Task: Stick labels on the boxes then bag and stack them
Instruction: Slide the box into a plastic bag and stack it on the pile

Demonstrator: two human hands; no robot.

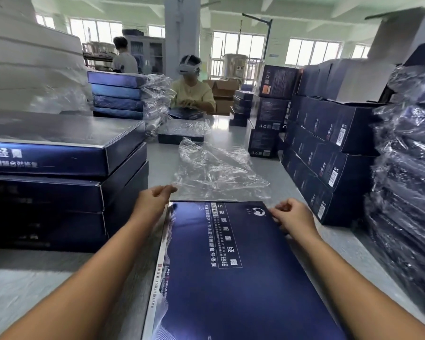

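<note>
A flat dark-blue cardboard box (231,278) lies lengthwise, pointing away from the person. At its far corners, the left hand (155,201) pinches a crumpled clear plastic bag (214,173) lying just beyond the grip. The right hand (292,215) is curled, and its hold cannot be told.

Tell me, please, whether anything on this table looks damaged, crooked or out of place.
Nothing looks damaged or spilled. Only the clear bag stands out: it lies crumpled and twisted on the table just beyond the blue box, not flat, so its opening is hard to make out.
</note>
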